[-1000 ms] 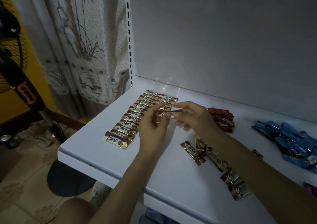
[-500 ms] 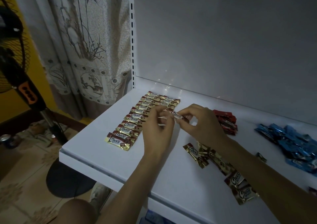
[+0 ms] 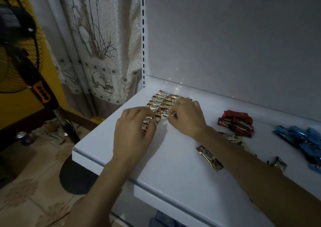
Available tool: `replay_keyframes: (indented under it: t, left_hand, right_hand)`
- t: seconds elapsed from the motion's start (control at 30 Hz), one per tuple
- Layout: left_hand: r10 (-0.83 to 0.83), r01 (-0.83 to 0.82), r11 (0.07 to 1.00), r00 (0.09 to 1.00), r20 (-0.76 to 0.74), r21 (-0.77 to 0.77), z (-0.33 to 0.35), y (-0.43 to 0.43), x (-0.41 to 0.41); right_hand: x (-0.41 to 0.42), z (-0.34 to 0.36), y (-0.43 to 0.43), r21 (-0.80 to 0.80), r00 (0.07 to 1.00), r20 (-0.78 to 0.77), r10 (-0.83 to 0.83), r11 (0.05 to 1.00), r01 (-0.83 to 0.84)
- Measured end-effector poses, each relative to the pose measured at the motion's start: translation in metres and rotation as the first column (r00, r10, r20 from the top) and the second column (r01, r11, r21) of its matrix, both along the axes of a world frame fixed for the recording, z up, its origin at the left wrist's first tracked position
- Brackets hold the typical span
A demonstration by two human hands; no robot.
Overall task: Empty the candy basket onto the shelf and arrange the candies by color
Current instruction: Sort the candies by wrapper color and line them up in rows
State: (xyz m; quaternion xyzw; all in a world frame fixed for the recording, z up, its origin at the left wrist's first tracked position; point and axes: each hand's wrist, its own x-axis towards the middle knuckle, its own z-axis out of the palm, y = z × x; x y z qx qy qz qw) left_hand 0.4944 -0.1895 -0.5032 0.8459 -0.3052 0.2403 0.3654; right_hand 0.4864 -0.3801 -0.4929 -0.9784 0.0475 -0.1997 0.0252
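Gold "Choco" candies lie in two neat columns at the back left of the white shelf. Both hands are down on these columns. My right hand pinches the right end of one gold candy lying in the right column. My left hand has curled fingers at that candy's left end and covers the front of the left column. To the right sit a red candy pile and a blue candy pile. No basket is in view.
Loose gold candies lie by my right forearm: one at the middle, one near the red pile, one further right. A standing fan and a curtain are left of the shelf, with a can on the floor.
Both hands came down from above the shelf and moved back and left, bringing the gold candy onto the right column. The view has drawn closer to the shelf.
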Motion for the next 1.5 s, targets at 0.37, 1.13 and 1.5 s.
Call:
replay_keyframes:
  t: [0.37, 1.13, 1.5]
  left_hand:
    - [-0.349, 0.359, 0.933, 0.918, -0.188, 0.021, 0.009, -0.046, -0.051]
    - [-0.392, 0.508, 0.713, 0.860, -0.326, 0.483, -0.020, -0.138, -0.103]
    - [-0.389, 0.503, 0.760, 0.859, -0.333, 0.412, -0.019, -0.135, -0.104]
  right_hand:
    - [-0.067, 0.011, -0.027, 0.282, 0.992, 0.112, -0.051, 0.959, 0.017]
    - [-0.187, -0.023, -0.076, 0.444, 0.957, 0.156, -0.246, 0.883, 0.155]
    - [-0.183, -0.027, -0.079, 0.447, 0.991, 0.109, -0.076, 0.894, 0.020]
